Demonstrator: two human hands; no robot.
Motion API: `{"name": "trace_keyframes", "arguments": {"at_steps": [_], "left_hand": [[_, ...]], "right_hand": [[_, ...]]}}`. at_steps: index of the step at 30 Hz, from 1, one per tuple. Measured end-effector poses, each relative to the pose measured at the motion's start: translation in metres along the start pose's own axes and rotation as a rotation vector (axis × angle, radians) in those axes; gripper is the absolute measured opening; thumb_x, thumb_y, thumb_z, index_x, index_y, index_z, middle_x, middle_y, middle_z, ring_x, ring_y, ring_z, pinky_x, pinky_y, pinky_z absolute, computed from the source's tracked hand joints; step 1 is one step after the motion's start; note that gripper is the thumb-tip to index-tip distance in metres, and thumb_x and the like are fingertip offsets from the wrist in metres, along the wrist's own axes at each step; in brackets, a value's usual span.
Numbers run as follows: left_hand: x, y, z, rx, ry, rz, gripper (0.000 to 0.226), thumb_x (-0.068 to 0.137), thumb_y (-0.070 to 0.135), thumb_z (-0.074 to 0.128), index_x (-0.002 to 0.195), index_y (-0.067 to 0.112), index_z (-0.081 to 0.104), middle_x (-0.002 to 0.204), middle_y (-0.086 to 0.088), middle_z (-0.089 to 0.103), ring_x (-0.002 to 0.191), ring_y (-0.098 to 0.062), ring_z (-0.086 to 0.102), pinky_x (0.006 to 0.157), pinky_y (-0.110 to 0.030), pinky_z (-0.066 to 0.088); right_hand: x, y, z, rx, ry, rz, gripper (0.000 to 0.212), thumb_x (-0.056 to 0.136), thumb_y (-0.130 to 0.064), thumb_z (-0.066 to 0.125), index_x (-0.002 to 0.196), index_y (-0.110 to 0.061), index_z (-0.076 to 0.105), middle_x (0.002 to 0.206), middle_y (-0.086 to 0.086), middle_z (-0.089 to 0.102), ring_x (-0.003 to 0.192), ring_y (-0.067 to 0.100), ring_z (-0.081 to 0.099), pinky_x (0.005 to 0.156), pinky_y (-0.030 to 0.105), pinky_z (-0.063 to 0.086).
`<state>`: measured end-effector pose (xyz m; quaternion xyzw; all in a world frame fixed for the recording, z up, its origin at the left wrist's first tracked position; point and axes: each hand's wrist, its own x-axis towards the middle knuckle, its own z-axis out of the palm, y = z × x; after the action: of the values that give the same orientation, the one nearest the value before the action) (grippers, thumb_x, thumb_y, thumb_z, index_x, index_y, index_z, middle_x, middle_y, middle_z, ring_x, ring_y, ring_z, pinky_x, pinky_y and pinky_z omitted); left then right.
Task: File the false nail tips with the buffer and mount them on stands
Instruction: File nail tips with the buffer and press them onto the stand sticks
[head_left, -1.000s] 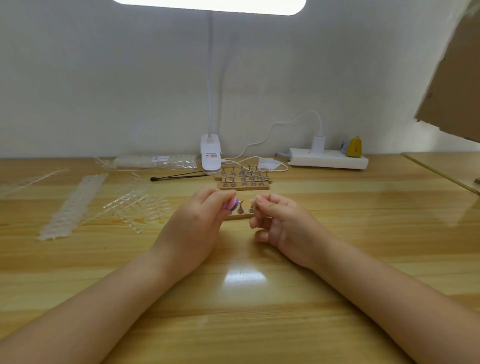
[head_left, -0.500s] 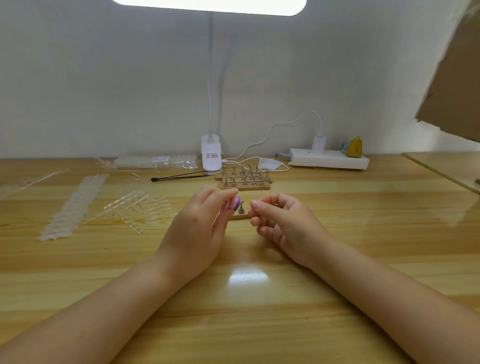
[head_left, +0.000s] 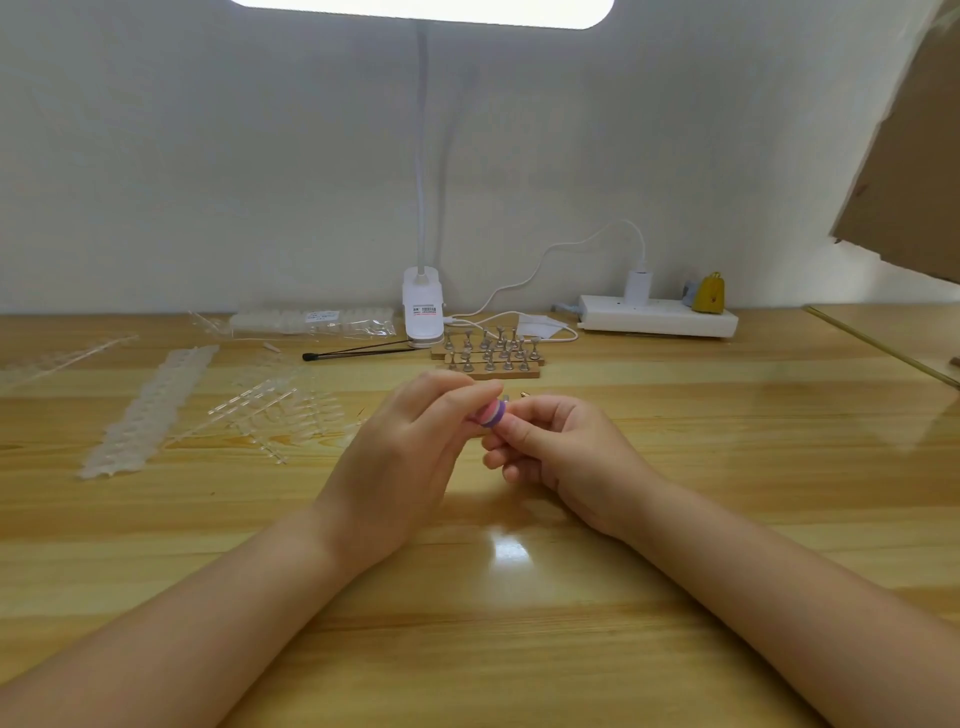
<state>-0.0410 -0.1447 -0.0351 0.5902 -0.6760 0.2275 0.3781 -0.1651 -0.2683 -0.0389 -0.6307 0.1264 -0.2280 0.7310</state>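
My left hand (head_left: 400, 457) grips a small pink and purple buffer (head_left: 490, 414) between thumb and fingers at the middle of the table. My right hand (head_left: 561, 452) is curled right beside it, its thumb and fingertips pinching something small against the buffer; the nail tip itself is too small and hidden to make out. Behind the hands, wooden bases carry several metal nail stands (head_left: 488, 353). A short wooden stand strip behind my hands is almost fully hidden. Clear false nail tips on sprues (head_left: 280, 410) lie to the left.
A white clip lamp (head_left: 423, 306) stands at the back centre, with a black thin tool (head_left: 358, 353) lying beside it. A white power strip (head_left: 657, 317) with charger and cable sits back right. Plastic strips (head_left: 150, 410) and a bag of tips (head_left: 311, 322) lie left. Cardboard (head_left: 914, 156) overhangs top right.
My right hand has drawn in toward the left hand and closed up against the buffer. Both hands now cover the small stand strip that showed between them before.
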Motion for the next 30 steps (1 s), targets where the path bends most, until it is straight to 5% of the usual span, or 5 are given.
{"name": "trace_keyframes", "arguments": {"at_steps": [12,16,21,25,30], "left_hand": [[-0.001,-0.005,0.0,-0.012,-0.006,-0.158,0.025,0.091,0.002,0.059,0.115,-0.002,0.065,0.104,-0.015,0.064,0.092,-0.028,0.063,0.082,-0.042,0.054],[0.003,-0.001,0.0,-0.049,0.076,-0.028,0.027,0.091,0.005,0.057,0.116,-0.005,0.061,0.105,-0.015,0.062,0.094,-0.018,0.06,0.088,-0.022,0.049],[0.0,-0.002,0.0,-0.007,0.003,-0.112,0.027,0.091,0.005,0.058,0.117,-0.003,0.063,0.105,-0.016,0.064,0.094,-0.024,0.063,0.083,-0.038,0.054],[0.004,-0.002,0.0,-0.037,0.082,-0.011,0.028,0.091,0.005,0.057,0.117,-0.005,0.061,0.106,-0.013,0.062,0.098,-0.015,0.057,0.092,-0.016,0.045],[-0.003,-0.009,0.001,0.044,-0.031,-0.209,0.025,0.092,0.006,0.059,0.116,-0.001,0.065,0.102,-0.014,0.064,0.09,-0.028,0.062,0.078,-0.043,0.053]], "right_hand": [[0.003,-0.001,-0.006,0.087,-0.019,0.026,0.014,0.076,-0.019,0.067,0.084,-0.008,0.068,0.07,0.005,0.066,0.06,0.012,0.063,0.05,0.019,0.047],[0.004,0.0,-0.007,0.064,-0.052,0.028,0.015,0.079,-0.02,0.066,0.087,-0.007,0.066,0.07,0.004,0.065,0.061,0.012,0.063,0.051,0.019,0.047],[0.002,-0.003,-0.007,0.059,-0.098,0.04,0.017,0.08,-0.021,0.063,0.089,-0.007,0.063,0.07,0.003,0.061,0.062,0.011,0.06,0.052,0.02,0.046],[0.003,-0.002,-0.005,-0.005,-0.089,0.024,0.013,0.082,-0.023,0.062,0.086,-0.01,0.063,0.07,0.001,0.059,0.06,0.01,0.055,0.05,0.02,0.043],[0.002,-0.004,-0.005,0.025,-0.046,0.037,0.017,0.078,-0.023,0.065,0.089,-0.009,0.064,0.069,0.0,0.06,0.058,0.009,0.054,0.049,0.021,0.041]]}}
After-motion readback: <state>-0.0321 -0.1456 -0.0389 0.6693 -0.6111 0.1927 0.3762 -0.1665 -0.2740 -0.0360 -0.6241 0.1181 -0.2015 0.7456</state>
